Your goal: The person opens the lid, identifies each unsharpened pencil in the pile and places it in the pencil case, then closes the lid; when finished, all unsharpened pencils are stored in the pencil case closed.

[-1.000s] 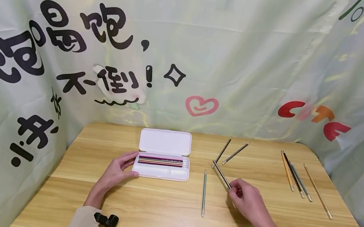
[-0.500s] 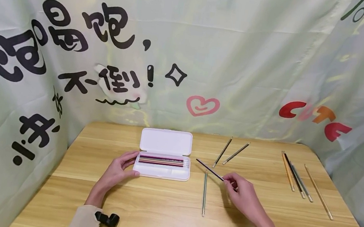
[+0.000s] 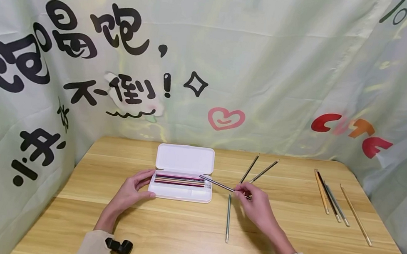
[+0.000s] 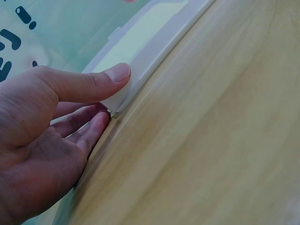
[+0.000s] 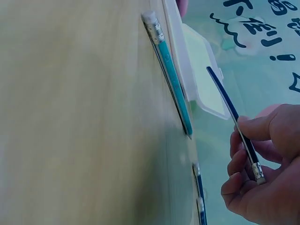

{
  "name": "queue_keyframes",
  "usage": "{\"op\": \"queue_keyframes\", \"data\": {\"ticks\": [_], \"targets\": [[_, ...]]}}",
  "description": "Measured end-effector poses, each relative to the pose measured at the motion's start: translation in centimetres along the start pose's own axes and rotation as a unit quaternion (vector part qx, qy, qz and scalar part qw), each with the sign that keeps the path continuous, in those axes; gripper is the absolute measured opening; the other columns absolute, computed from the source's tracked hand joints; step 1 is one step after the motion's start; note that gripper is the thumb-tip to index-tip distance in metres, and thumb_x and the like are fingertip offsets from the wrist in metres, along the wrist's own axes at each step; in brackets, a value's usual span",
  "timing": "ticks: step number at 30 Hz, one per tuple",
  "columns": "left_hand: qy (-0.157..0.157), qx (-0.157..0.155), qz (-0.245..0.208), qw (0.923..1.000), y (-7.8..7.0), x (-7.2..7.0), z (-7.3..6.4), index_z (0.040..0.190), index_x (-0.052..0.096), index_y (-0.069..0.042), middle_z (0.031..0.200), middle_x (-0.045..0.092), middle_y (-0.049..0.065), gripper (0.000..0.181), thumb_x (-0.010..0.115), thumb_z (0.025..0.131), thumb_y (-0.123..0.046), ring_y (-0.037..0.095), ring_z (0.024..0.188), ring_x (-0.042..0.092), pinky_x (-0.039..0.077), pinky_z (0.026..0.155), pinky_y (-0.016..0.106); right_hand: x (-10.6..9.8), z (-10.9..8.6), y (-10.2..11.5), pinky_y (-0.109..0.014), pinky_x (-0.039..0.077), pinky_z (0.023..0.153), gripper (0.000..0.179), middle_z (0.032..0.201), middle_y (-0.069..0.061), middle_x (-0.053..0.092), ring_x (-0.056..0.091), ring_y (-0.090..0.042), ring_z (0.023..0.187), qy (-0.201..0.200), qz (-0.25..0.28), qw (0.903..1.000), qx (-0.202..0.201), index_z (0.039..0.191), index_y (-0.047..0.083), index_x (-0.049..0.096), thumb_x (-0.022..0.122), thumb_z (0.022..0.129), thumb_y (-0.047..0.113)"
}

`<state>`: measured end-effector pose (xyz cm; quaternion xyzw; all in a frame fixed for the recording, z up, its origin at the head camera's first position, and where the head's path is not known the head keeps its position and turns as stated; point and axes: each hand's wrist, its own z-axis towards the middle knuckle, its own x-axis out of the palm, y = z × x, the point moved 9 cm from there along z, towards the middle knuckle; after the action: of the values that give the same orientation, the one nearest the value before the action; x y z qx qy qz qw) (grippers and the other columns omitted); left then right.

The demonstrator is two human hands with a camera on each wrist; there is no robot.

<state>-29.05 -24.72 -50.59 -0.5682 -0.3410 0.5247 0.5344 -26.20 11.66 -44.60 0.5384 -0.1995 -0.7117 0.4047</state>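
A white pencil case (image 3: 170, 191) lies on the table with its lid (image 3: 185, 158) tipped back, and several pencils (image 3: 178, 180) lie in its rear compartment. My left hand (image 3: 132, 190) holds the case at its left end, thumb on the near corner and fingers against the side. My right hand (image 3: 254, 206) pinches a dark striped pencil (image 3: 217, 183) near its eraser end. The pencil's far tip overlaps the case's right end in the head view. In the right wrist view, its silver ferrule (image 5: 256, 171) shows by the palm.
A green pencil (image 3: 228, 222) lies just right of the case, below the held one. Two dark pencils (image 3: 249, 168) lie behind my right hand. Farther right are several more, among them an orange pencil (image 3: 321, 191) and a tan pencil (image 3: 355, 214). A printed curtain (image 3: 280, 77) backs the table.
My right hand has moved left with the dark pencil, which has swung to lie nearly level and now reaches over the case's right end. The left hand has stayed put.
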Motion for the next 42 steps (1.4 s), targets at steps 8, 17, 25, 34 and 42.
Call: {"op": "queue_keyframes", "data": {"ticks": [8, 17, 25, 34, 42], "targets": [[-0.001, 0.000, 0.002, 1.0000, -0.1, 0.0, -0.1, 0.137, 0.042, 0.000, 0.142, 0.035, 0.013, 0.077, 0.080, 0.070, -0.006, 0.031, 0.124, 0.043, 0.040, 0.100, 0.026, 2.8, 2.1, 1.6, -0.022, 0.051, 0.060, 0.009, 0.082, 0.001, 0.061, 0.054, -0.010, 0.074, 0.022, 0.009, 0.9989, -0.040, 0.091, 0.009, 0.067, 0.064, 0.085, 0.003], [-0.002, -0.005, 0.010, 0.9999, -0.2, 0.0, -0.2, 0.138, 0.042, 0.000, 0.143, 0.034, 0.013, 0.078, 0.081, 0.071, -0.007, 0.032, 0.125, 0.042, 0.040, 0.100, 0.028, 5.8, 4.4, 3.3, -0.027, 0.053, 0.068, 0.019, 0.085, -0.004, 0.062, 0.057, -0.014, 0.077, 0.053, -0.003, 0.9962, -0.069, 0.091, 0.005, 0.069, 0.058, 0.080, -0.006], [-0.004, -0.005, 0.003, 1.0000, 0.0, 0.1, -0.1, 0.137, 0.042, 0.000, 0.142, 0.035, 0.013, 0.078, 0.081, 0.070, -0.006, 0.031, 0.125, 0.042, 0.040, 0.100, 0.026, 7.7, 5.4, 3.9, -0.021, 0.050, 0.059, 0.030, 0.092, -0.004, 0.061, 0.052, -0.010, 0.073, 0.105, -0.016, 0.9922, -0.065, 0.097, 0.009, 0.072, 0.054, 0.081, -0.009], [-0.004, -0.005, 0.006, 1.0000, -0.1, 0.0, 0.1, 0.137, 0.042, 0.000, 0.142, 0.035, 0.012, 0.077, 0.081, 0.070, -0.006, 0.031, 0.125, 0.042, 0.040, 0.101, 0.026, 8.0, 6.0, 4.4, -0.019, 0.050, 0.056, 0.019, 0.088, -0.005, 0.063, 0.053, -0.010, 0.071, 0.086, -0.013, 0.9922, -0.089, 0.092, 0.004, 0.072, 0.058, 0.084, -0.007], [-0.002, -0.006, 0.003, 1.0000, 0.0, 0.0, 0.1, 0.137, 0.042, 0.000, 0.142, 0.035, 0.012, 0.077, 0.080, 0.070, -0.005, 0.030, 0.125, 0.042, 0.040, 0.100, 0.026, 8.9, 6.8, 4.1, -0.020, 0.050, 0.062, 0.004, 0.078, 0.005, 0.059, 0.054, -0.007, 0.071, 0.055, -0.085, 0.9919, -0.077, 0.083, 0.009, 0.070, 0.069, 0.083, 0.006]]}}
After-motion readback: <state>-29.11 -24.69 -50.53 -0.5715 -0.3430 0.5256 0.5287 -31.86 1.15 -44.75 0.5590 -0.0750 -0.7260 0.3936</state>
